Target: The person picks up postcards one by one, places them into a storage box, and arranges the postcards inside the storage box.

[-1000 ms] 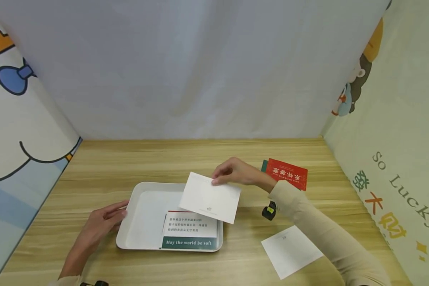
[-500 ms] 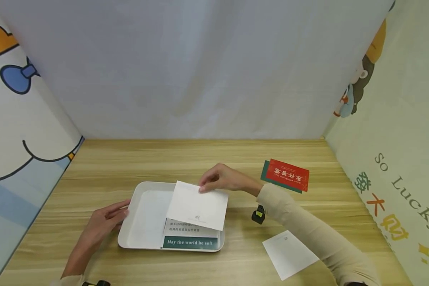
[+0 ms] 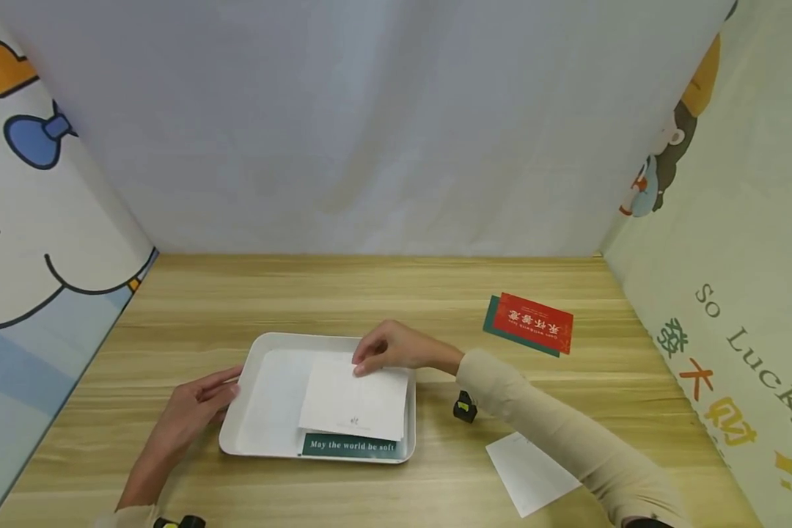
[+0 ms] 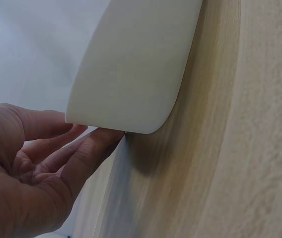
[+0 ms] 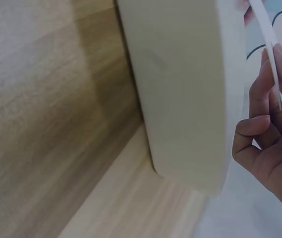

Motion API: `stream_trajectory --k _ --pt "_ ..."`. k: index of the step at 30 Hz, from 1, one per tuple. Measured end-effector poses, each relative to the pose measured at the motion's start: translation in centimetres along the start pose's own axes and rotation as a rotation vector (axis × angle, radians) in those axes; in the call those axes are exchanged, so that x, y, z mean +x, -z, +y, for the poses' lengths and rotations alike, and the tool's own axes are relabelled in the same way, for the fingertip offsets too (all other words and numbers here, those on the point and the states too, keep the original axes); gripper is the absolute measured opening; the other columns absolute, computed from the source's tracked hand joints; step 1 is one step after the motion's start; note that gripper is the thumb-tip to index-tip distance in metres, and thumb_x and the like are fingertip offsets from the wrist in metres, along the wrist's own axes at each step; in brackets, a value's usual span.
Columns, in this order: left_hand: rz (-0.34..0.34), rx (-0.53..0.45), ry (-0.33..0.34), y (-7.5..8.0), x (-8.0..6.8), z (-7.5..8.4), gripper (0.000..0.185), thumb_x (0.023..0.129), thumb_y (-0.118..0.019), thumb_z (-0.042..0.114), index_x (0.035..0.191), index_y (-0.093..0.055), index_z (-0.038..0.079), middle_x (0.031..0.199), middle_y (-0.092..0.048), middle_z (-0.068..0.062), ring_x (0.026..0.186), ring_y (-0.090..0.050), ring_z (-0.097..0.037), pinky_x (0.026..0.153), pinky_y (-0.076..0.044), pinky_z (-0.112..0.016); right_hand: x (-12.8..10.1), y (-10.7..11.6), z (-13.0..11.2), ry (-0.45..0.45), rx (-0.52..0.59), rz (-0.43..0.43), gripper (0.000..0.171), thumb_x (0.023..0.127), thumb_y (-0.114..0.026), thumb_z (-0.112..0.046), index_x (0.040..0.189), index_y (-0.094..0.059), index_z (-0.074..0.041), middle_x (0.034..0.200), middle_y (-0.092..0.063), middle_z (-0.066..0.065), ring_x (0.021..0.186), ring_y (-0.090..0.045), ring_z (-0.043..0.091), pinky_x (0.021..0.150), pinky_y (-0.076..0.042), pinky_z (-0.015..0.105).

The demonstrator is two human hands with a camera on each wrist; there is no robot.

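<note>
My right hand [image 3: 391,347] pinches the far edge of a white card [image 3: 355,400] between thumb and fingers. The card has a small printed emblem. It slants over the right half of a white tray [image 3: 264,411], overlapping a card with a green band [image 3: 350,446] that reads "May the world be soft". In the right wrist view the pinched card [image 5: 266,25] shows edge-on above the tray wall. My left hand [image 3: 194,411] rests at the tray's left end, its fingertips touching the outside of the wall [image 4: 126,74] just below the rim.
On the wooden table [image 3: 290,293], a red card [image 3: 534,323] lies on a green one [image 3: 491,319] at the back right. Another white card [image 3: 528,473] lies at the front right, partly beneath the right sleeve. Printed cloth walls stand at both sides.
My right hand has brought the white card left, toward me and lower, so it covers most of the printed card in the tray. My left hand stays at the tray's end.
</note>
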State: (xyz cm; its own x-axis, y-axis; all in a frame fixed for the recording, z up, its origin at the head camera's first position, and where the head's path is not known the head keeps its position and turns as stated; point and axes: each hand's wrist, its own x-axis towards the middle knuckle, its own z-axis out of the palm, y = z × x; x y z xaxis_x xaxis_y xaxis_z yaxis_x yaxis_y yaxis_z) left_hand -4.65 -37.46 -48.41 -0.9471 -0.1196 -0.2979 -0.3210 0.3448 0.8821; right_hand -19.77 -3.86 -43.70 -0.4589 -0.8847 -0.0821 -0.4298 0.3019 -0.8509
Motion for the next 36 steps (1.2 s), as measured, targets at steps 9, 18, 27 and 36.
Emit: stream_trajectory --k 9,18,27,36 --pt "0.012 -0.017 -0.029 -0.1 0.0 0.0 0.052 0.108 -0.060 0.019 0.152 -0.049 -0.006 0.141 -0.060 -0.032 0.095 -0.063 0.008 0.078 -0.059 -0.021 0.2 -1.2 0.3 -0.017 -0.043 -0.055 0.012 0.093 -0.079 -0.010 0.100 -0.080 0.000 0.085 -0.076 0.003 0.071 -0.059 0.000 0.069 -0.050 0.018" --pt "0.012 -0.014 -0.028 -0.1 0.0 -0.1 0.052 0.108 -0.060 0.019 0.152 -0.049 -0.005 0.142 -0.060 -0.031 0.096 -0.063 0.009 0.078 -0.059 -0.021 0.2 -2.2 0.6 -0.026 -0.110 -0.079 0.012 0.093 -0.080 -0.012 0.098 -0.080 -0.001 0.083 -0.075 0.002 0.071 -0.059 -0.004 0.070 -0.050 0.016" --pt "0.010 -0.007 -0.029 -0.2 -0.2 -0.1 0.051 0.108 -0.060 0.019 0.152 -0.050 -0.005 0.142 -0.060 -0.031 0.095 -0.063 0.009 0.078 -0.059 -0.022 0.2 -2.6 0.7 -0.047 -0.157 -0.083 0.011 0.092 -0.081 -0.014 0.091 -0.077 -0.004 0.077 -0.070 -0.004 0.069 -0.056 -0.004 0.067 -0.047 0.015" --pt "0.011 -0.013 -0.032 -0.2 -0.2 -0.1 0.051 0.108 -0.060 0.019 0.152 -0.050 -0.005 0.141 -0.061 -0.031 0.095 -0.063 0.008 0.077 -0.059 -0.022 0.0 -2.3 0.3 -0.060 -0.234 -0.072 0.010 0.093 -0.081 -0.019 0.090 -0.076 -0.011 0.080 -0.069 -0.008 0.074 -0.057 -0.001 0.071 -0.048 0.017"
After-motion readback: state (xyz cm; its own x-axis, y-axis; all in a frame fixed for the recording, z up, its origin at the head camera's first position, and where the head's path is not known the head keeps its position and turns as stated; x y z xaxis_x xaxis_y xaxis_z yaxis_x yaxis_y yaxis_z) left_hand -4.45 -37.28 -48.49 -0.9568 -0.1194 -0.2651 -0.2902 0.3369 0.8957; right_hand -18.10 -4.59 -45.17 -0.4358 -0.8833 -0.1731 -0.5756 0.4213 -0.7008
